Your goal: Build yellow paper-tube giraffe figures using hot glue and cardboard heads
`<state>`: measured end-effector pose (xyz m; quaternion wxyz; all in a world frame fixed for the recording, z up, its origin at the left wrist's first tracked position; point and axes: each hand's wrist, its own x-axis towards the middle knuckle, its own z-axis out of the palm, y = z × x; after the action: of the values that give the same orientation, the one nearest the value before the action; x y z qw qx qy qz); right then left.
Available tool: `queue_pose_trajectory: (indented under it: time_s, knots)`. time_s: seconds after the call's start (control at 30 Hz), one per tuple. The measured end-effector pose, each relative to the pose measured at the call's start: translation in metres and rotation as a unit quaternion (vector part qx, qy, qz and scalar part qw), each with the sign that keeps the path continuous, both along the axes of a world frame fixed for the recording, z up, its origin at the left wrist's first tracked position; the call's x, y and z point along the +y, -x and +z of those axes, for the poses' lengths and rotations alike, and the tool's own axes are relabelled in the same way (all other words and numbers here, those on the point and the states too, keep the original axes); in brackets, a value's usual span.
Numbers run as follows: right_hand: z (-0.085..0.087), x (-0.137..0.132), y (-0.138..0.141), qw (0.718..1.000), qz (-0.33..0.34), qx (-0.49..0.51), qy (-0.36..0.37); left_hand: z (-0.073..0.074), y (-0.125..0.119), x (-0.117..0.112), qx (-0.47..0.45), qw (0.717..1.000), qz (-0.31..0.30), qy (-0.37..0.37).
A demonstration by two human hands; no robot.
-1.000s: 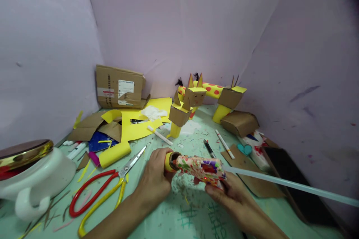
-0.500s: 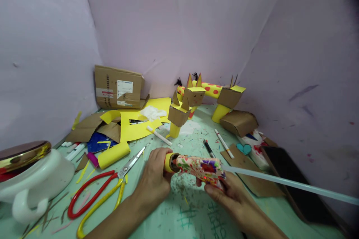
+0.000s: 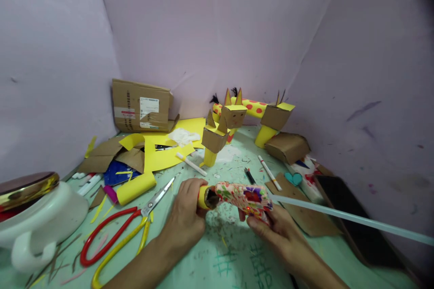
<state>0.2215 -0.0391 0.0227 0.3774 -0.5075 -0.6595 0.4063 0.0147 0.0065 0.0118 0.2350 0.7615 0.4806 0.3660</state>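
Note:
My left hand (image 3: pixel 188 210) is closed round a short yellow cardboard tube (image 3: pixel 203 197) whose open brown end faces right. In my right hand (image 3: pixel 271 230) is a glue gun (image 3: pixel 242 195) wrapped in flowered paper, a small red light glowing on its side. A long pale glue stick (image 3: pixel 346 216) sticks out of its back toward the right edge. The gun's tip points left, at the rim of the tube; whether they touch I cannot tell. Just beyond my hands stands a small cardboard animal head (image 3: pixel 215 139) on a yellow tube.
Open scissors (image 3: pixel 145 210) and a yellow roll (image 3: pixel 137 188) lie left of my hands, beside a white lidded pot (image 3: pixel 64 207). Spotted giraffe-like figures (image 3: pixel 276 117) and a cardboard box (image 3: pixel 140 106) stand behind. To the right are a marker (image 3: pixel 269 173), cardboard (image 3: pixel 307 216) and a dark phone (image 3: pixel 356 221).
The glue gun's nozzle has shifted slightly up along the tube's rim, and more of the tube's open end shows. Both hands keep their hold.

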Motion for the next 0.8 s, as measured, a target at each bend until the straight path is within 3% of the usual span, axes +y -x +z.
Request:
queue_pose_trajectory:
  time_s: [0.8]
  knots:
    - [0.0068,0.0021,0.0016,0.998,-0.050,-0.020,-0.024,-0.0034,0.0021,0.0038,-0.021,0.999,0.030,-0.035]
